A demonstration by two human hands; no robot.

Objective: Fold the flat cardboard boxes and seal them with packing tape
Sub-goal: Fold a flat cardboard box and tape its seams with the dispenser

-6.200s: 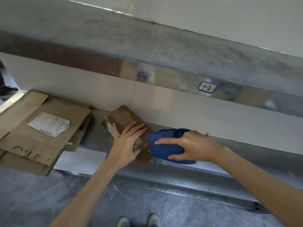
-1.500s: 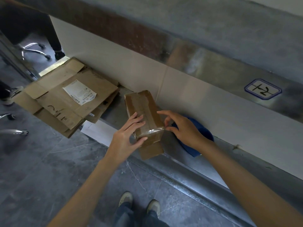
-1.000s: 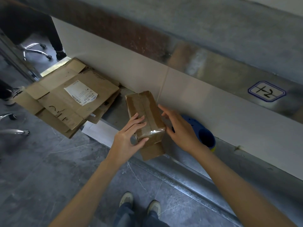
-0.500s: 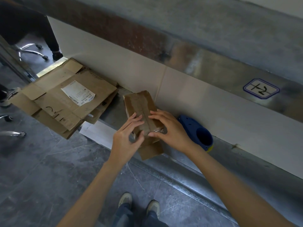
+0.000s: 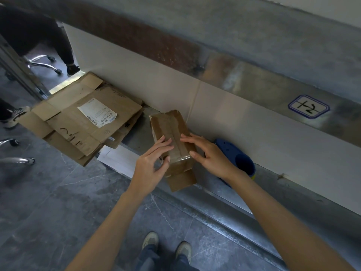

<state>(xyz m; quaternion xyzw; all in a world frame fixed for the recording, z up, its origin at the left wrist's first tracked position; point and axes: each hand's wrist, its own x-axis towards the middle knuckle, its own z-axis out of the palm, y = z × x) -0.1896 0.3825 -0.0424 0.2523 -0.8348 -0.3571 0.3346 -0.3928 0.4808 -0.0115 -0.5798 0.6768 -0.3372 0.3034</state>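
Observation:
A small folded cardboard box (image 5: 169, 122) lies on the low metal ledge (image 5: 136, 138), its top seam covered with clear packing tape. My left hand (image 5: 151, 167) rests on the box's near left part, fingers straight across the top and thumb on the near end. My right hand (image 5: 211, 155) lies on the top and right side with fingers spread flat on the tape. The blue tape dispenser (image 5: 241, 160) sits on the ledge just right of the box, behind my right wrist, with neither hand on it. Flat cardboard boxes (image 5: 78, 124) are stacked at the left.
A white sheet (image 5: 117, 159) sticks out from under the flat stack. A wall panel with a "12" label (image 5: 308, 106) rises right behind the ledge. Chair legs (image 5: 42, 63) and another person's feet stand at the far left. My own shoes (image 5: 150, 239) are on the grey floor.
My right hand left the blue dispenser on the ledge and came onto the box top beside my left hand. It now lies flatter along the taped right edge.

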